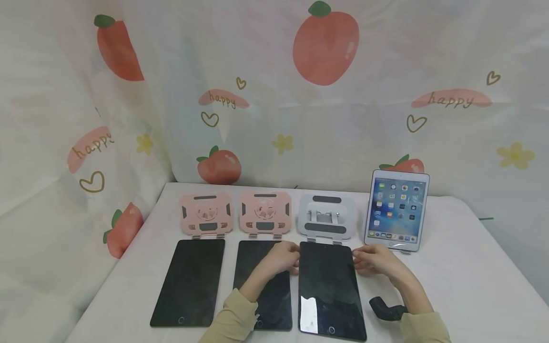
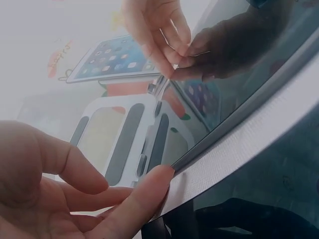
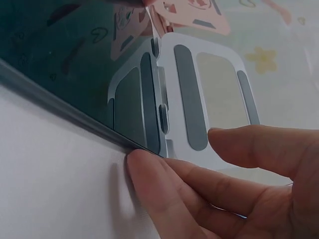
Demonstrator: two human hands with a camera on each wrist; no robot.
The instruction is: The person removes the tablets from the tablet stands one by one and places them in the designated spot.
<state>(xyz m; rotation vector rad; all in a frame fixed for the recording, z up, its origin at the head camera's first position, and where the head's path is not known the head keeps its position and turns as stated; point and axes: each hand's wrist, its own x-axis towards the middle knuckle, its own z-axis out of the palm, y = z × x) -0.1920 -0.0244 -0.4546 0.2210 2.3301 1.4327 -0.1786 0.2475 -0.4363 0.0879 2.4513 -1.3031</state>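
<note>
Between my two hands lies a dark-screened tablet [image 1: 328,286] on the table, its far edge by the foot of a white tablet stand [image 1: 327,216]. My left hand [image 1: 280,259] touches its upper left corner with a fingertip; the forearm passes over a second dark tablet [image 1: 271,305]. At the upper right corner, my right hand [image 1: 377,262] touches the edge with one fingertip. Both wrist views show the left thumb [image 2: 84,174] and the right thumb [image 3: 239,144] apart from the tablet. The stand's panel leans back behind it, with grey pads.
Two pink stands [image 1: 207,214] stand at the back left. A third dark tablet [image 1: 188,281] lies at the far left. To the right, a white tablet [image 1: 396,209] with a lit screen leans upright on a stand. A black strap-like object [image 1: 386,309] is beside my right wrist.
</note>
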